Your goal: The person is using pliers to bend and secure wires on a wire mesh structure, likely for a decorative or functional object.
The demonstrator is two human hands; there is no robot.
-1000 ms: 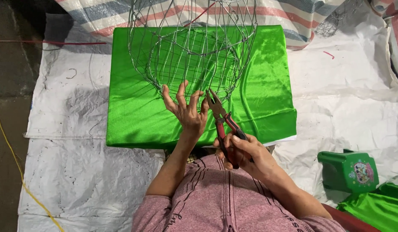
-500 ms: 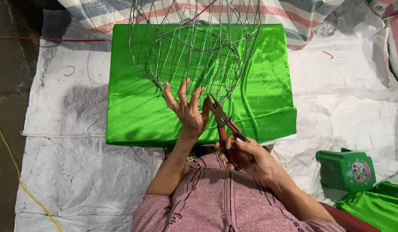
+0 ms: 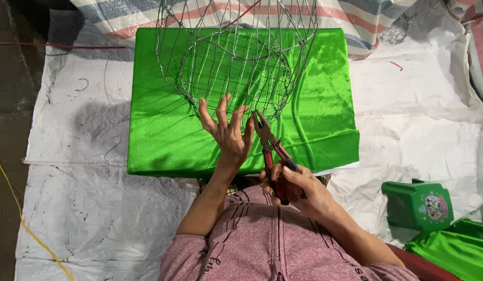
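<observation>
Over green cloth (image 3: 163, 130), our splayed left hand (image 3: 228, 132) braces the wire frame (image 3: 236, 57); right hand (image 3: 296, 187) grips pliers (image 3: 270, 143), nose up-left toward it.

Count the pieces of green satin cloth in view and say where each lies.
2. One green cloth covers the work surface under the wire basket; another green piece lies at bottom right, partly cut off.

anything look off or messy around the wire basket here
Nothing stands out. The wire basket sits on the green cloth, the left hand is at its lower edge, and the right hand holds pliers to the wire.
</observation>
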